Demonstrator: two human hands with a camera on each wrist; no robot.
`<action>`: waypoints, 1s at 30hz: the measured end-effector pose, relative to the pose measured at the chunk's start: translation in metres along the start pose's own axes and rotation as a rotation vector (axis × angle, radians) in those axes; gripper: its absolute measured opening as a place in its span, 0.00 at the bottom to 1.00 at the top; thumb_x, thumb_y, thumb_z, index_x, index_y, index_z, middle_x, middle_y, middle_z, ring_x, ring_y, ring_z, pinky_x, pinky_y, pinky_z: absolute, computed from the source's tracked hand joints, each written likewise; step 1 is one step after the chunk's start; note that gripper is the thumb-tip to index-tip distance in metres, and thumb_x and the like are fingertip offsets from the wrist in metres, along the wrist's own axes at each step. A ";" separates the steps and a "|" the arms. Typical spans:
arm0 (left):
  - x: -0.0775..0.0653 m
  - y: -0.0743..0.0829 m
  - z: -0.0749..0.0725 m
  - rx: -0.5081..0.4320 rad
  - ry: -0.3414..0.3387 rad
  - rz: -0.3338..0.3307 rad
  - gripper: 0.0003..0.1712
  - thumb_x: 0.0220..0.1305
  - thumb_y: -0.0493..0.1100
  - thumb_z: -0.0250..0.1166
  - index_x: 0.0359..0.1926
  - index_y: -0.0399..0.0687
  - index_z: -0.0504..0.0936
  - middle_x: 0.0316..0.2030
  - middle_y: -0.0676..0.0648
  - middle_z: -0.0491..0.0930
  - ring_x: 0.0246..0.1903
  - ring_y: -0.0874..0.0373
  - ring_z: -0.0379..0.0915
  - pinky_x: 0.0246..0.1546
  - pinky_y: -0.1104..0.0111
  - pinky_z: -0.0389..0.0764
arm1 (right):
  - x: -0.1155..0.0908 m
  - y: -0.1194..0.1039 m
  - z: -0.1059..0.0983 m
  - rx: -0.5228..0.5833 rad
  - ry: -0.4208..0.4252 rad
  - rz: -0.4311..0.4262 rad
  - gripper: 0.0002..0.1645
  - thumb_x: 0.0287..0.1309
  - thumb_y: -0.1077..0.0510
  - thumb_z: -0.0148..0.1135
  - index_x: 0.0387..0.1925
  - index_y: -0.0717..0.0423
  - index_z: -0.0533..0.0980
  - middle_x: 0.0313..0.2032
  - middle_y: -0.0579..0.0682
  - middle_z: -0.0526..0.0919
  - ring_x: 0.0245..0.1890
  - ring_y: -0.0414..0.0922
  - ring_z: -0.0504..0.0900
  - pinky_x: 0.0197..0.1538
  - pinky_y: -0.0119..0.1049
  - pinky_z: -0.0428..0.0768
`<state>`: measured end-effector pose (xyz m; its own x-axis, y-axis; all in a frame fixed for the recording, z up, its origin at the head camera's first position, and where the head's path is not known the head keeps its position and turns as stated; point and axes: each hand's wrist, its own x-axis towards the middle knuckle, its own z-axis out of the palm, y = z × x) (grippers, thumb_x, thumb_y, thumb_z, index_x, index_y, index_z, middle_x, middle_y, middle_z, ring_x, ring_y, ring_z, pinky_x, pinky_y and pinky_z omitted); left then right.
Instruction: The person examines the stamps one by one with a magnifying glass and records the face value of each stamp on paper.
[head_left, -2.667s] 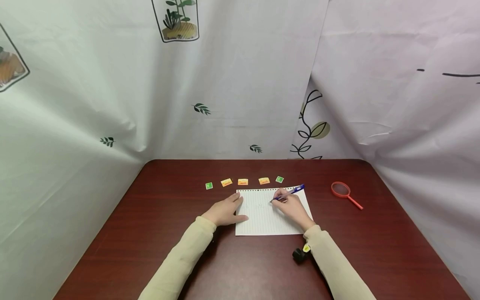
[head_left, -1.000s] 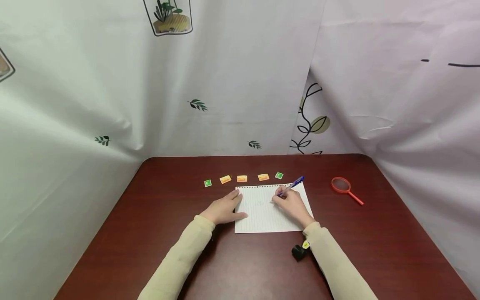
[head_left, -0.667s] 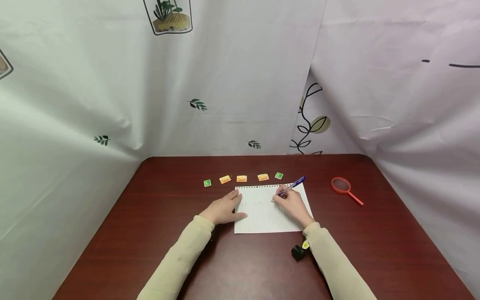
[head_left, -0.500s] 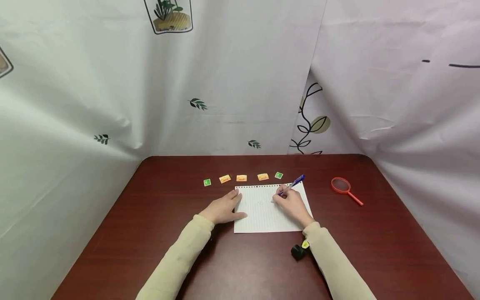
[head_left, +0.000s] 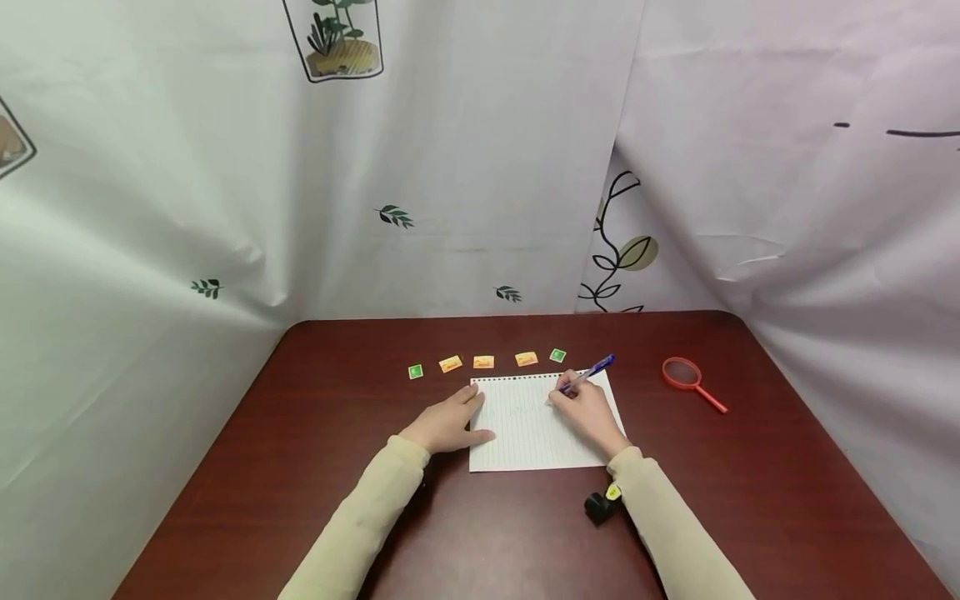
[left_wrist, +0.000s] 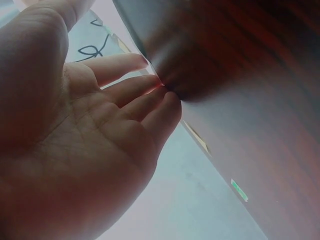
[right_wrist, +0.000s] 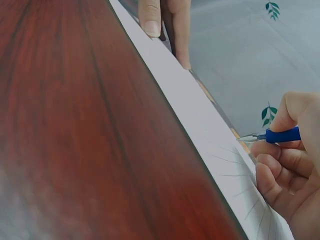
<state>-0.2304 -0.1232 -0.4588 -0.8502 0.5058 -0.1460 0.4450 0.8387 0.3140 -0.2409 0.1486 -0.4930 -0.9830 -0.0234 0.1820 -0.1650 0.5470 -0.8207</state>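
A lined sheet of paper [head_left: 517, 442] with punched holes along its far edge lies on the dark red table. My right hand [head_left: 588, 414] pinches a blue pen [head_left: 600, 365] between thumb and fingers, its tip at the sheet's upper middle. In the right wrist view the tip of the pen [right_wrist: 282, 135] is at the paper's surface, and the other fingers of the right hand [right_wrist: 292, 165] curl beneath. Faint marks show on the lines. At the sheet's left edge rests my left hand [head_left: 446, 422], fingers extended; the left wrist view shows the palm of the left hand [left_wrist: 95, 135].
Beyond the paper lie a green stamp-like piece [head_left: 416, 372], orange ones such as this orange piece [head_left: 483, 362], and another green piece [head_left: 557, 355]. A red magnifying glass [head_left: 682, 373] lies to the right. A black wrist camera [head_left: 598, 507] sits at the right sleeve.
The pen tip and right hand have shifted slightly rightward along the sheet. My left hand keeps its place on the paper. The head view has tilted a little.
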 end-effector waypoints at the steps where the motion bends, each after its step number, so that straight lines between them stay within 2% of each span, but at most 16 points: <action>1: 0.000 0.000 0.000 -0.003 -0.001 -0.001 0.46 0.67 0.61 0.66 0.74 0.38 0.64 0.74 0.37 0.59 0.74 0.46 0.55 0.65 0.53 0.70 | 0.000 0.000 0.000 -0.004 0.003 0.004 0.03 0.56 0.58 0.64 0.32 0.47 0.76 0.23 0.44 0.79 0.27 0.43 0.73 0.34 0.36 0.70; 10: 0.002 -0.002 0.002 0.011 0.000 -0.004 0.46 0.67 0.62 0.65 0.75 0.39 0.63 0.75 0.38 0.58 0.75 0.47 0.54 0.65 0.54 0.70 | 0.002 0.000 -0.002 -0.003 0.006 0.009 0.03 0.56 0.57 0.63 0.32 0.48 0.75 0.21 0.44 0.76 0.25 0.43 0.71 0.32 0.37 0.68; 30: 0.003 -0.001 -0.001 0.013 -0.017 -0.007 0.46 0.67 0.62 0.65 0.75 0.38 0.63 0.75 0.37 0.58 0.75 0.47 0.53 0.66 0.54 0.69 | 0.002 0.000 -0.003 -0.015 -0.016 0.018 0.02 0.57 0.58 0.62 0.32 0.49 0.76 0.22 0.44 0.77 0.26 0.43 0.71 0.34 0.37 0.68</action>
<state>-0.2338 -0.1230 -0.4592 -0.8487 0.5028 -0.1639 0.4423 0.8448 0.3011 -0.2426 0.1513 -0.4908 -0.9870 -0.0272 0.1586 -0.1465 0.5601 -0.8154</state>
